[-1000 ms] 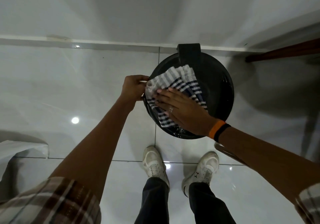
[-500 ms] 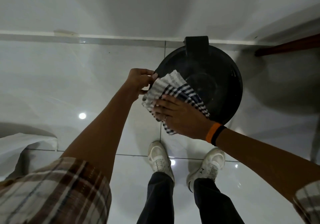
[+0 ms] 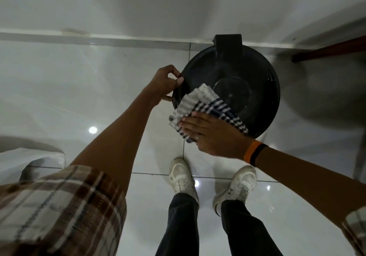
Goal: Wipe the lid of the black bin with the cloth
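A round black bin stands on the white tiled floor against the wall, its glossy lid (image 3: 255, 81) facing me with a hinge block at the far side. A folded white cloth with dark blue checks (image 3: 206, 107) lies over the lid's near-left edge and hangs past it. My right hand (image 3: 212, 135) presses flat on the cloth's near part, fingers spread. My left hand (image 3: 166, 81) pinches the lid's left rim between thumb and fingers.
My two white shoes (image 3: 183, 178) stand on the tiles just in front of the bin. A dark wooden bar (image 3: 328, 52) runs along the right near the wall. A white bag or sheet (image 3: 29, 156) lies on the floor at the left.
My right hand has drawn the cloth from the lid's middle toward the near-left edge, uncovering the lid's centre. My left hand stays on the left rim.
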